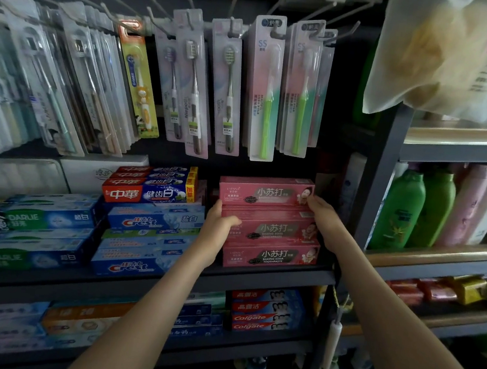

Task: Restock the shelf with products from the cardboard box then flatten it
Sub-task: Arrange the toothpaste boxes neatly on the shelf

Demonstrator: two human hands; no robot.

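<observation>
A stack of pink toothpaste boxes stands on the dark shelf, right of centre. My left hand grips the stack's left end, thumb across the front of the second box. My right hand holds the right end of the top pink box, fingers curled round its corner. The cardboard box is out of view.
Blue Crest boxes, red-and-blue boxes and Darlie boxes fill the shelf to the left. Toothbrush packs hang on hooks just above. Colgate boxes sit one shelf down. Green bottles stand on the right-hand rack.
</observation>
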